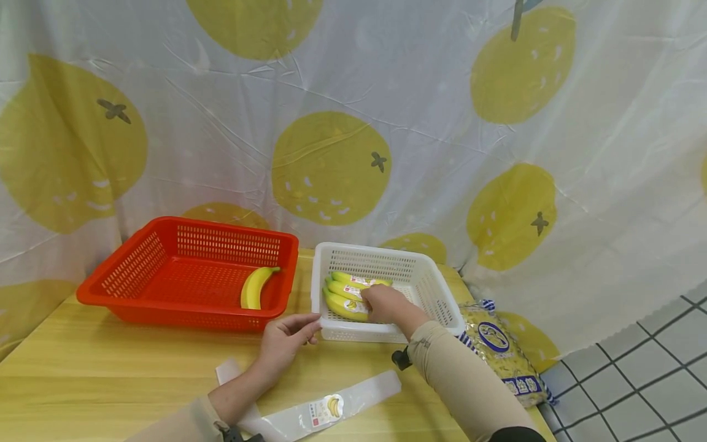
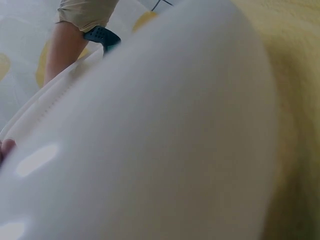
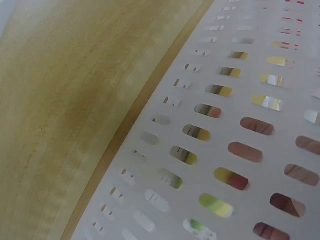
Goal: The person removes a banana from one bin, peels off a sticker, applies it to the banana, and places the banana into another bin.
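Observation:
In the head view a white plastic basket (image 1: 381, 250) holds several yellow bananas (image 1: 347, 302) with greenish tips and printed labels. My right hand (image 1: 386, 305) reaches over the front rim, its curled fingers gripping the bananas' right end; its fingertips are hidden. At the basket's front left corner, my left hand (image 1: 283, 345) pinches the rim between thumb and fingers. A fingertip (image 2: 8, 146) shows at the rim in the left wrist view, where a blurred white surface fills most of the picture. Through the perforated basket wall (image 3: 200, 145), the right wrist view shows bits of hand and banana.
Left of the white basket stands a red basket (image 1: 188, 313) with a single banana (image 1: 256, 288). A flat clear plastic sleeve (image 1: 353, 399) with a banana label lies in front. At the right is a packed yellow bag (image 1: 497, 353); a lemon-print curtain (image 1: 420, 184) hangs behind.

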Demonstrator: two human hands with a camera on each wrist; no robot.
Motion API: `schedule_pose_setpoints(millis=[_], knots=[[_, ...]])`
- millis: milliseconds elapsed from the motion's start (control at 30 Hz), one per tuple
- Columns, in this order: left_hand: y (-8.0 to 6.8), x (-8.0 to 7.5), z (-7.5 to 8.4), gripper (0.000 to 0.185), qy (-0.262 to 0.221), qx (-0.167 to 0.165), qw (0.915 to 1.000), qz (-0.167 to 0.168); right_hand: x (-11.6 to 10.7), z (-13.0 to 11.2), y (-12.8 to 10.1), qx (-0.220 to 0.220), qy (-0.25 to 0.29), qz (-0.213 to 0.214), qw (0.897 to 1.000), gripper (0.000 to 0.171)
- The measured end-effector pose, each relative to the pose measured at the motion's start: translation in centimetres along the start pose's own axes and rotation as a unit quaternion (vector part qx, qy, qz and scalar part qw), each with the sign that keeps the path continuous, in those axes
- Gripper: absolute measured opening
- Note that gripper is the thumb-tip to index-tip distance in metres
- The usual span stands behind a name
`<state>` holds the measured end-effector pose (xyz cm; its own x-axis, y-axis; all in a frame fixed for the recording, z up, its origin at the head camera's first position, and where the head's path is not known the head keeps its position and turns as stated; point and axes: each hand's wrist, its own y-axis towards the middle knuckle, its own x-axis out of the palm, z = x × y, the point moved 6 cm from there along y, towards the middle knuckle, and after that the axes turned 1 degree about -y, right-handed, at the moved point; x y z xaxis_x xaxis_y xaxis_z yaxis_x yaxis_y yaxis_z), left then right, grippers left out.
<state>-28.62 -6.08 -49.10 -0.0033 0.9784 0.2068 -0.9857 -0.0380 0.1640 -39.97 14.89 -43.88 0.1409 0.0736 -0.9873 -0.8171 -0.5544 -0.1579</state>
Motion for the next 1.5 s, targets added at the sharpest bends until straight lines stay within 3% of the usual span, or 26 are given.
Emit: schedule_pose_setpoints(millis=[200,600,1000,1233,1367,1500], knots=[[0.0,0.1,-0.1,0.032,0.003,0.001,1.0,-0.003,-0.3,0.0,-0.4,-0.017,0.039,-0.002,0.999,0.024],[0.0,0.1,0.3,0.024,0.026,0.033,0.999,-0.012,-1.4,-1.2,-1.5,-0.032,0.092,0.016,0.995,0.02],[0.0,0.1,0.8,0.02,0.048,0.041,0.9978,-0.021,-2.4,-2.7,-2.3,-0.041,0.143,0.105,0.983,0.022],[0.0,-0.4,3.0,0.018,0.066,0.074,0.9949,-0.023,-2.5,-5.0,-2.2,-0.033,0.158,0.143,0.977,0.018],[0.2,-1.1,4.9,0.017,0.069,0.114,0.9907,-0.027,-2.7,-6.3,-2.2,-0.038,0.157,0.166,0.973,0.015],[0.8,-2.5,7.6,0.015,0.055,0.165,0.9848,-0.01,-2.6,-6.8,-2.3,-0.03,0.16,0.175,0.971,0.015]])
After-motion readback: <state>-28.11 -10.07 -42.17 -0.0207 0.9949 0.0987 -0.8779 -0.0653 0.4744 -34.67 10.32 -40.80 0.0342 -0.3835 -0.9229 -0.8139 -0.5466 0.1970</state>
